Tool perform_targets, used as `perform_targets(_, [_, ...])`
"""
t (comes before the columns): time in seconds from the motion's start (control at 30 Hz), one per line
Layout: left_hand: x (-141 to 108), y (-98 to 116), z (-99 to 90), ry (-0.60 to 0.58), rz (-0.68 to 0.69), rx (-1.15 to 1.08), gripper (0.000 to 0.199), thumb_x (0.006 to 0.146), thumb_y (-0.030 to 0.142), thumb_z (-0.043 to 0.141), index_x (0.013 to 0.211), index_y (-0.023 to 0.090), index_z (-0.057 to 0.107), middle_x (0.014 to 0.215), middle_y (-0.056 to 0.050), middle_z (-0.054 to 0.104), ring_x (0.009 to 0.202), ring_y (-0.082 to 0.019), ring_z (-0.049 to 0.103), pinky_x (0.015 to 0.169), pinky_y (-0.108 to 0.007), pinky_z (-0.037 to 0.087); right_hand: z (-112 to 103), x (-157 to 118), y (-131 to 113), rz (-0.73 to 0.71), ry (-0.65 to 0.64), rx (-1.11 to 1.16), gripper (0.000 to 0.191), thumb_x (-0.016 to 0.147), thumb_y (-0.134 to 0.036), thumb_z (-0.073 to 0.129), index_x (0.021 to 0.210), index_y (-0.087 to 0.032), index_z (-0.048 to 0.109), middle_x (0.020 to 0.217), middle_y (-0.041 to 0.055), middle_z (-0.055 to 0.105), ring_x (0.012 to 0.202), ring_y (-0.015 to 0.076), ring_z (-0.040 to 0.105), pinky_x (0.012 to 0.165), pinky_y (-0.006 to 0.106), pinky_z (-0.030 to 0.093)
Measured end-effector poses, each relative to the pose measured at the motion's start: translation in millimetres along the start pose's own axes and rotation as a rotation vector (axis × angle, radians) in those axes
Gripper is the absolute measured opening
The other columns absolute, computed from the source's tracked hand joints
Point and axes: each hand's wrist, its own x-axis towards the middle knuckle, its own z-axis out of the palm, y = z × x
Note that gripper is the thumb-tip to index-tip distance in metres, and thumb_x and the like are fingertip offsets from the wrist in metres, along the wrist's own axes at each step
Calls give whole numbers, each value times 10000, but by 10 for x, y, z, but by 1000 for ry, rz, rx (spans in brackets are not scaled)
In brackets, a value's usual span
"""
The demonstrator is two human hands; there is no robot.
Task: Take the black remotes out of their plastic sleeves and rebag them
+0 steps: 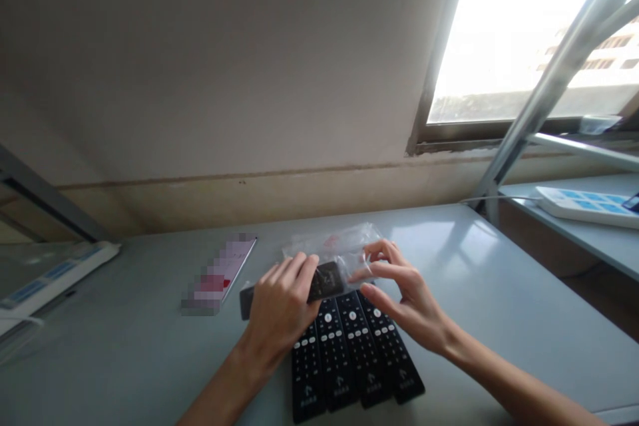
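Observation:
My left hand [284, 299] is wrapped round a black remote control [327, 281], which lies crosswise above the others in a clear plastic bag. At the bag's right end, my right hand [399, 286] has its fingers apart, with fingertips touching or close to the clear plastic bag [355, 265]. Below both hands, several black remotes [359, 359] with white buttons lie side by side on the grey table, their upper ends partly covered. More clear plastic [332, 239] spreads on the table behind the hands.
A flat pinkish item [222, 276], partly pixelated, lies on the table [150, 359] at the left. White power strips [54, 283] rest at the far left and on the side table at right. Metal frame bars [549, 80] stand before the window.

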Motion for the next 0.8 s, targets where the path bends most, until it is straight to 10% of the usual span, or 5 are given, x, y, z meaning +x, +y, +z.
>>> perform_targets(0.23, [-32,43,65,-63,-81,-92,423,787,124,694,1168,217,534,1078,-77,740,927,-281,736,746,-363,570,-161,274,76,-81,167,43,124,942,-279,727,826,-240,704,940,16,500,890,189,511,795,361,441])
perform_targets(0.5, [-56,-82,5,206,-275,-279,446,844,383,757,1206,256,529,836,18,745,659,-209,714,632,-284,489,-312,860,-712,-439,203,-183,109,907,-193,731,810,-242,716,957,19,527,910,186,524,799,370,478])
perform_targets(0.67, [-30,-161,7,122,-373,-632,345,873,464,754,1085,246,592,760,49,703,637,-159,671,637,-248,470,-179,930,-526,-328,384,27,177,895,-373,760,802,-244,681,915,13,527,819,168,524,701,336,505])
perform_targets(0.8, [-7,-40,98,56,-501,-930,322,852,453,771,934,232,552,754,51,668,650,-140,620,618,-229,457,75,769,-134,-82,493,270,525,930,-474,710,1408,-333,548,1100,46,619,831,170,602,719,332,548])
